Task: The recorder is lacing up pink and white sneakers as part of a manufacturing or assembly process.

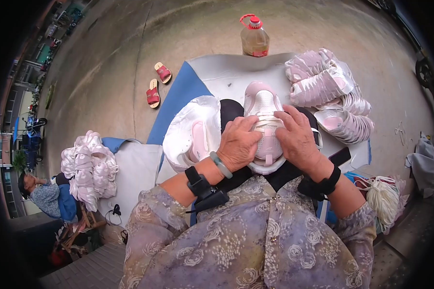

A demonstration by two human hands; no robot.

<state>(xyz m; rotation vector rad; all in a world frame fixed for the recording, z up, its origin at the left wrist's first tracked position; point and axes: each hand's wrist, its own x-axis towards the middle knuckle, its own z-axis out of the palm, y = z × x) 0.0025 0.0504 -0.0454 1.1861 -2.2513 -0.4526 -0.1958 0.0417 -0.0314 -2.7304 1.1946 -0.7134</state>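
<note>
A pink and white sneaker upper (pixel 269 139) rests on my lap, its rounded toe pointing away from me. My left hand (pixel 239 143) lies along its left side, fingers bent over the opening. From the other side my right hand (pixel 298 138) grips it, fingertips curled at the white lacing (pixel 270 116) across the middle. Whether a lace end is pinched between the fingers is hard to make out. Left of my left hand a second white upper (pixel 181 132) lies with its pink inside showing.
Bundled pink and white uppers (pixel 323 79) are stacked at the right; another heap (pixel 89 168) is at the left. White laces (pixel 383 200) hang near a black phone (pixel 340 156). A red-capped jug (pixel 254 39) and red slippers (pixel 153 94) stand beyond. A person (pixel 46 195) sits far left.
</note>
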